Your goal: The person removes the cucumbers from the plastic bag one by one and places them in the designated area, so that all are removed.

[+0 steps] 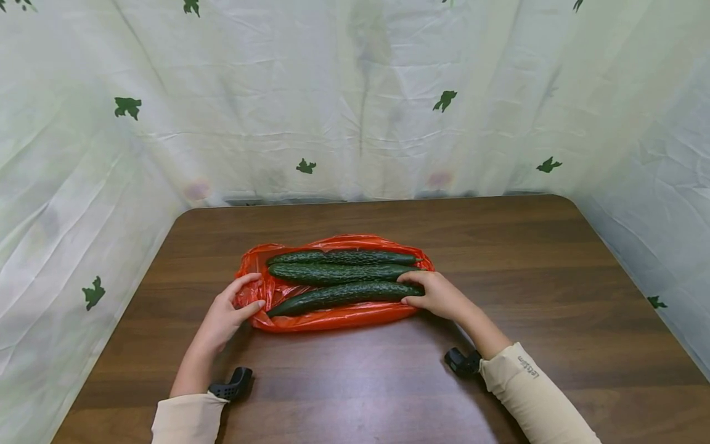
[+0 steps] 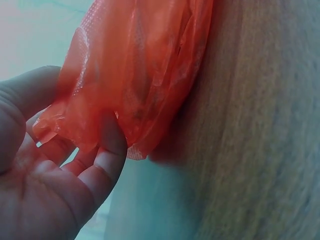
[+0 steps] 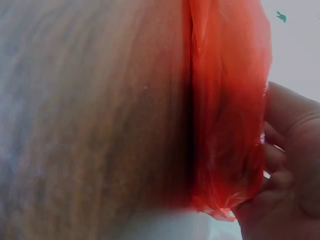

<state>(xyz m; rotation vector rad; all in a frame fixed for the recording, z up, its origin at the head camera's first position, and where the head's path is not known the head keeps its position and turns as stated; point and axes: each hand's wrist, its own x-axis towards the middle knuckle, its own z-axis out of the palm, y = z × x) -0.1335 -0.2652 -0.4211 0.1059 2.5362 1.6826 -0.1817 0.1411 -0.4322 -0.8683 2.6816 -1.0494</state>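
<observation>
Three dark green, bumpy cucumbers lie side by side in an opened-out red plastic bag [image 1: 355, 317]: a back cucumber [image 1: 366, 257], a middle cucumber [image 1: 338, 273] and a front cucumber [image 1: 338, 297]. At the bag's left end my left hand [image 1: 224, 314] holds the crinkled edge between thumb and fingers; the left wrist view shows the thin red film [image 2: 130, 75] bunched there. My right hand [image 1: 435, 296] grips the right end of the front cucumber, thumb on the near side and fingers over the far side. In the right wrist view the bag's side [image 3: 230, 125] hides that cucumber.
The bag lies on a brown wood-grain table [image 1: 527, 277]. Pale curtains [image 1: 360, 123] with green bird shapes hang behind the table and along both sides. A black wrist camera [image 1: 233, 383] sits at the left wrist, another black camera [image 1: 461, 362] at the right.
</observation>
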